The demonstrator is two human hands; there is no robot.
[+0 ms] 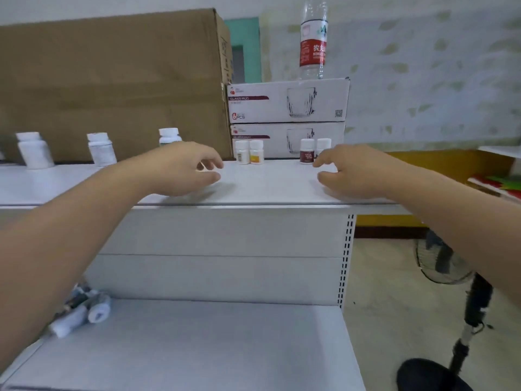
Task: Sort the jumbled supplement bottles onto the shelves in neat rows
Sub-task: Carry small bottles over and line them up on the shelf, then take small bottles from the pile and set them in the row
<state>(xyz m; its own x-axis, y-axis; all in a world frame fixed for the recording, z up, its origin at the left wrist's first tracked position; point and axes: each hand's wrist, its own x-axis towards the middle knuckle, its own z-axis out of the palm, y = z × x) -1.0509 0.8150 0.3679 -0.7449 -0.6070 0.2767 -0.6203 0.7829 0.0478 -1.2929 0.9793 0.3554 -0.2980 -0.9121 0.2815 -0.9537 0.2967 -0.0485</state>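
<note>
Both my hands hover over the white top shelf (267, 184), holding nothing. My left hand (183, 167) has loosely bent fingers, in front of a white bottle (169, 136) that it partly hides. My right hand (352, 170) reaches toward a dark-red-labelled small bottle (307, 151) with a white one (323, 145) behind it. Two small white bottles (249, 152) stand side by side between my hands. Further left stand two larger white bottles (101, 149) (33, 150). On the lower shelf (211, 342), a heap of jumbled bottles (81, 309) lies at the left.
A big brown carton (112, 80) stands behind the top shelf at the left. Two stacked glass-mug boxes (287, 117) sit behind the small bottles, with a water bottle (313, 40) on top. A floor fan (451, 266) stands right of the shelf unit.
</note>
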